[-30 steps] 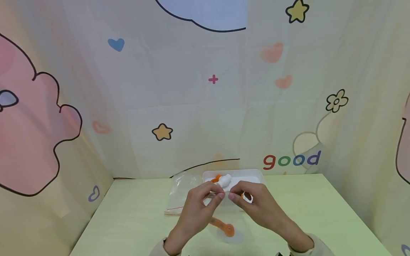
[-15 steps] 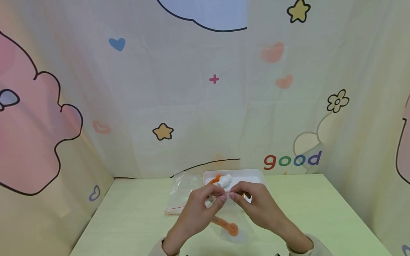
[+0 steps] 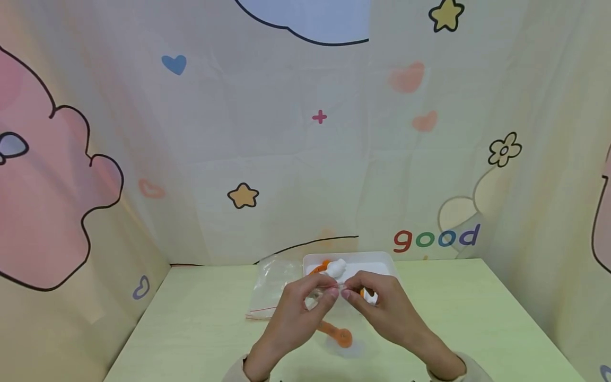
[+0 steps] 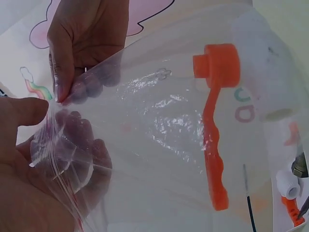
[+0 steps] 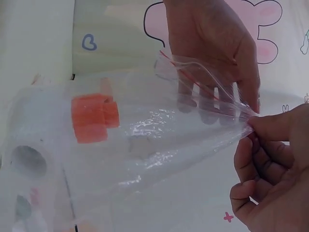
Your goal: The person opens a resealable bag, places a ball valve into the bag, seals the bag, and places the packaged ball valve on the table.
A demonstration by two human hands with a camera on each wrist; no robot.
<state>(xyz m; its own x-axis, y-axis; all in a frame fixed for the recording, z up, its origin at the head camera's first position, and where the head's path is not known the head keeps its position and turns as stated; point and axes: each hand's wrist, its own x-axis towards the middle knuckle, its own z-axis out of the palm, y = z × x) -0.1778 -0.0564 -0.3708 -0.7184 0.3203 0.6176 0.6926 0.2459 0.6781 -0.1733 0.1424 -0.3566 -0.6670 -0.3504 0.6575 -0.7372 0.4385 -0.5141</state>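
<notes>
Both hands pinch the top edge of a clear zip bag (image 4: 159, 145) with a red line along its seal. My left hand (image 3: 297, 305) has thumb and finger on the edge, and my right hand (image 3: 384, 305) pinches it just beside, fingertips almost meeting. In the bag hangs an orange piece (image 4: 212, 125) with a round cap-like head and a wavy handle; its lower end also shows below the hands in the head view. A cloudy white piece (image 4: 263, 67) lies beside it in the bag. Whether the seal is closed is hard to tell.
Behind the hands stands a white tray (image 3: 374, 259) holding a white piece (image 3: 336, 269) and an orange piece (image 3: 319, 267). A second clear zip bag (image 3: 267, 284) lies flat left of the tray on the pale green table (image 3: 200, 329).
Both hands keep pinching the bag's edge and shift very slightly to the right. The bag with the orange piece sways a little below them.
</notes>
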